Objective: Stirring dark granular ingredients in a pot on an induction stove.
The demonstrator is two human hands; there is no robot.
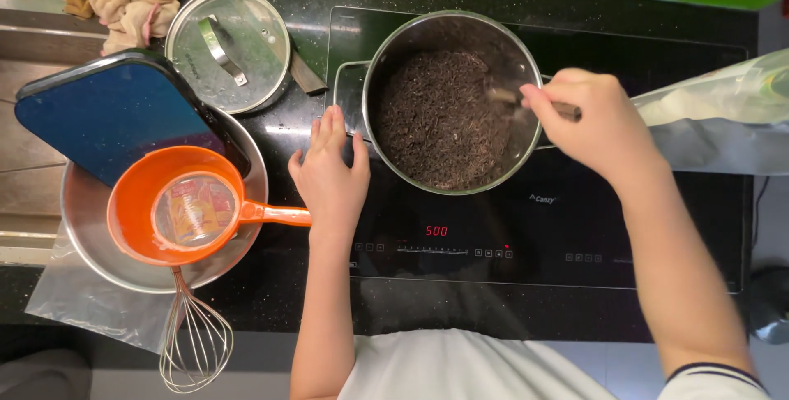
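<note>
Cooktop [460, 277] — right hand [596, 124] hides blurred spoon [503, 96].

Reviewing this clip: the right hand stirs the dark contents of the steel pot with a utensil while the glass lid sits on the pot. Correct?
Not quite. In the head view the glass lid lies on the counter left of the steel pot, which is uncovered. The right hand does hold a utensil in the dark contents.

The utensil [511, 97] in the right hand [593, 123] is motion-blurred, and its handle is buried in the fist, so its kind cannot be told. The pot's [450, 32] right handle hides behind that hand. The clear plastic bag [723, 112] runs off the right edge. The orange strainer [144, 203] covers most of the steel bowl [90, 240] beneath it.
</note>
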